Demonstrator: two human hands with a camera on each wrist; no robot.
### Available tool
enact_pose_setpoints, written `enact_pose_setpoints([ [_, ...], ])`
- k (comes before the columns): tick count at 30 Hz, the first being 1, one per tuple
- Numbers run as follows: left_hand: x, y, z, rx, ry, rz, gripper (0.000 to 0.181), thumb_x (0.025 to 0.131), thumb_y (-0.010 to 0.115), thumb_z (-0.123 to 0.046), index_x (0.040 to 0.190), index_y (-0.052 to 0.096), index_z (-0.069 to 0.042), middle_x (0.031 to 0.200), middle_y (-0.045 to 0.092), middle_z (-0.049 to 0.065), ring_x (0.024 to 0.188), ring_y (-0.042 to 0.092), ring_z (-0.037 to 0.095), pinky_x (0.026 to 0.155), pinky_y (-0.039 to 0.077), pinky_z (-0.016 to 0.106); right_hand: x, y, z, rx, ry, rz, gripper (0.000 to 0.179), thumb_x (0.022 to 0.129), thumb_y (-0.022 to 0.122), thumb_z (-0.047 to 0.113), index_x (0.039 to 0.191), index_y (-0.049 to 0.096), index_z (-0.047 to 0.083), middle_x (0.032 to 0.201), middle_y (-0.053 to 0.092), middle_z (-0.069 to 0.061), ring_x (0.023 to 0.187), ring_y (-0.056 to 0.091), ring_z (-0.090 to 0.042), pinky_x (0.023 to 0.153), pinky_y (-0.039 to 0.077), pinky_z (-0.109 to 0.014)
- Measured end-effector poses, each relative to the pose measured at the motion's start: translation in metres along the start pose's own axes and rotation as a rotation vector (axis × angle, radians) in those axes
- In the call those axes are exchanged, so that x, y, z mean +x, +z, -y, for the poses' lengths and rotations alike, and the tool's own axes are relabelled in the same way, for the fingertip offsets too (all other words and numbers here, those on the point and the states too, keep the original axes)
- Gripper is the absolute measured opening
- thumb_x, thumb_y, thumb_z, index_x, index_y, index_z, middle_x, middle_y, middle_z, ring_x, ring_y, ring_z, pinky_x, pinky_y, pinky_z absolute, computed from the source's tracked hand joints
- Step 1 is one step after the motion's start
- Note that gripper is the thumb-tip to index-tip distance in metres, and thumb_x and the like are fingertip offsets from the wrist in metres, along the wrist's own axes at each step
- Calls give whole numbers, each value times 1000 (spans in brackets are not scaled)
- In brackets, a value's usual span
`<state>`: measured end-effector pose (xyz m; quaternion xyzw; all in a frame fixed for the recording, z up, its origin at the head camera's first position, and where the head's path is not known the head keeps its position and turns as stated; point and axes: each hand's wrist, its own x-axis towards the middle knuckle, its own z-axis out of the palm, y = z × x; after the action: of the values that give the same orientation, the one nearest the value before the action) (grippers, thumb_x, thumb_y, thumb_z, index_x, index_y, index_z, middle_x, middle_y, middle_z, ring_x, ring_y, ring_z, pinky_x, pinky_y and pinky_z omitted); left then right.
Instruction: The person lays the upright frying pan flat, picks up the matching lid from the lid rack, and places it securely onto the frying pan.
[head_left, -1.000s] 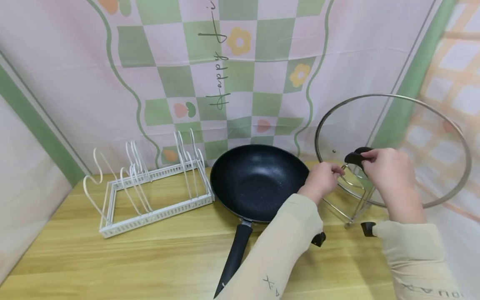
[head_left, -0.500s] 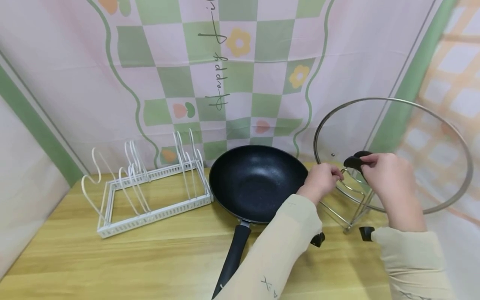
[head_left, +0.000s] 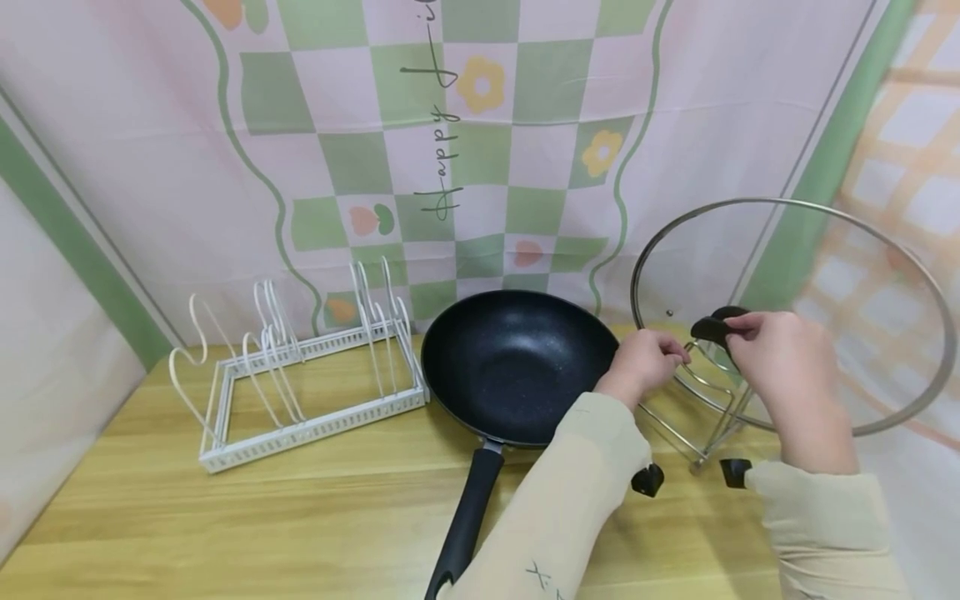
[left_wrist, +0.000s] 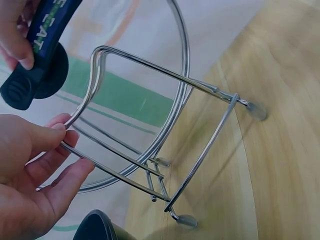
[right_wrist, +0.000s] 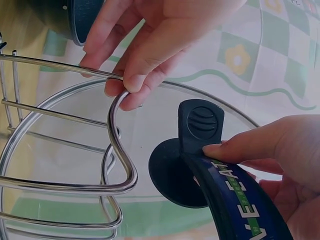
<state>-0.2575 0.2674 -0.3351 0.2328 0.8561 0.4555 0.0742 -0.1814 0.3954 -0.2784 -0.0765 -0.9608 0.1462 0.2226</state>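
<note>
A large round glass lid point(head_left: 832, 258) with a metal rim stands tilted on edge in a silver wire lid rack point(left_wrist: 155, 68) at the right of the table. My right hand point(head_left: 787, 358) grips the lid's black handle point(right_wrist: 202, 125), which carries a printed label. With thumb and fingers, my left hand point(left_wrist: 37, 170) pinches the upper bend of the wire rack. Left of the rack sits a black wok point(head_left: 517, 367), partly covered by my left hand and forearm. The rack's feet touch the wood in the left wrist view.
On the left of the wooden table point(head_left: 187, 533) stands a white rack point(head_left: 315, 429) with several upright wire dividers. The wok's long handle point(head_left: 472, 508) points to the front edge. A patterned cloth point(head_left: 480, 167) hangs behind.
The lid and my right hand have come down slightly. My left hand keeps its hold on the wire rack, while the wok and white rack stay in place.
</note>
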Motion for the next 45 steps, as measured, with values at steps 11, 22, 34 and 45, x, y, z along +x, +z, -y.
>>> enact_pose_setpoints([
  [11,-6,-8,5,-152,-62,66,12,101,68,-16,94,78,-14,89,69,-8,75,55,5,65,46,20,-5,1,4,1,6,8,25,93,61,7,109,72,-8,104,69,-32,78,61,-48,56,39,-44],
  [22,-10,-7,8,-266,-121,65,12,99,71,-17,95,79,-10,92,72,-5,83,61,7,77,50,23,-10,-2,9,-7,33,22,28,94,60,11,112,72,-6,106,69,-33,81,60,-48,51,39,-40],
  [34,-15,-2,7,-264,-120,21,12,97,73,-18,92,80,-10,87,72,-6,79,59,4,74,47,19,-14,-4,9,-10,22,21,28,94,61,12,112,72,-6,102,70,-30,77,61,-45,49,38,-37],
  [45,-24,1,3,-227,-135,-1,11,96,74,-19,89,80,-12,84,71,-8,78,58,2,75,46,16,-23,-6,10,1,21,6,28,95,60,11,112,72,-7,102,71,-30,66,58,-32,47,35,-35],
])
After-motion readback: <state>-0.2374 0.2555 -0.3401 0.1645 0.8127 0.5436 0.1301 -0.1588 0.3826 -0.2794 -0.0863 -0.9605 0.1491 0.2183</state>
